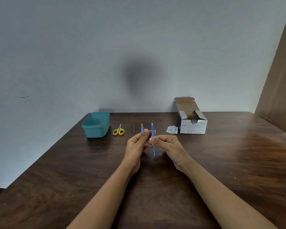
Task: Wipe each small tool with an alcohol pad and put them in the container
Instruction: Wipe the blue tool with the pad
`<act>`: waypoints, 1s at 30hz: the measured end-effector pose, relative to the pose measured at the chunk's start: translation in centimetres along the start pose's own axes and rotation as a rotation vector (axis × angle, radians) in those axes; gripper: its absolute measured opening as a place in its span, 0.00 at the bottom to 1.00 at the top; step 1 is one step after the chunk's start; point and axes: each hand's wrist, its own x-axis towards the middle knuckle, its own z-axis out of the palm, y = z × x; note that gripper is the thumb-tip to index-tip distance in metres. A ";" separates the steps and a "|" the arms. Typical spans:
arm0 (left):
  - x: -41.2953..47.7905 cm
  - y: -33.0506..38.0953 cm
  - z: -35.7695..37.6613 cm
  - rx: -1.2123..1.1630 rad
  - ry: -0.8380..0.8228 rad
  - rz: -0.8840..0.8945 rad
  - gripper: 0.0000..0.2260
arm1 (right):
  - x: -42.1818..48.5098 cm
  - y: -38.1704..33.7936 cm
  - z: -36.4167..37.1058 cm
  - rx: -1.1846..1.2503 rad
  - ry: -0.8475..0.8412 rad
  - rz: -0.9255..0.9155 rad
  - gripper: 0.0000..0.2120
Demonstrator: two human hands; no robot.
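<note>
A thin blue-handled tool [153, 129] stands nearly upright above the table, its metal tip pointing away from me. My left hand [138, 142] pinches its shaft near the middle. My right hand [165, 143] presses a small white alcohol pad [151, 139] against the same shaft. On the table behind lie yellow-handled scissors [118, 130], metal tweezers [133, 127] and a short blue-handled tool [142, 128], partly hidden by my left fingers. A teal container [96, 124] sits at the far left with nothing visible inside.
An open box of alcohol swabs [192, 122] stands at the back right, a torn pad wrapper [172, 129] beside it. The dark wooden table [238, 162] meets a pale wall at the back; its left edge runs diagonally.
</note>
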 end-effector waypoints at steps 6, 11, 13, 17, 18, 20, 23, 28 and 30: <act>0.2 0.2 -0.2 -0.024 -0.029 -0.003 0.11 | 0.0 -0.3 0.1 -0.043 -0.060 0.047 0.08; 0.2 0.2 0.0 -0.074 0.001 0.004 0.09 | -0.2 -0.7 0.3 -0.044 -0.079 0.071 0.08; 0.2 0.2 -0.1 -0.141 0.030 -0.008 0.09 | -0.3 -0.9 0.4 -0.028 -0.096 0.106 0.08; 0.5 0.2 -0.3 -0.267 0.042 -0.049 0.13 | -0.2 -1.3 0.8 0.001 -0.128 0.185 0.07; 0.5 0.2 -0.3 -0.280 0.042 -0.057 0.12 | -0.2 -1.4 0.7 0.005 -0.136 0.203 0.06; 0.7 0.1 -0.3 -0.311 0.061 -0.068 0.11 | -0.1 -1.5 0.6 0.001 -0.149 0.240 0.05; 1.1 0.0 -0.4 -0.362 0.129 -0.055 0.09 | 0.0 -1.3 0.7 -0.047 -0.157 0.287 0.07; 1.2 -0.1 -0.5 -0.386 0.159 -0.058 0.08 | 0.0 -1.4 1.1 -0.079 -0.138 0.334 0.06; 1.2 -0.1 -0.6 -0.390 0.156 -0.068 0.08 | 0.0 -1.6 1.1 -0.084 -0.141 0.344 0.08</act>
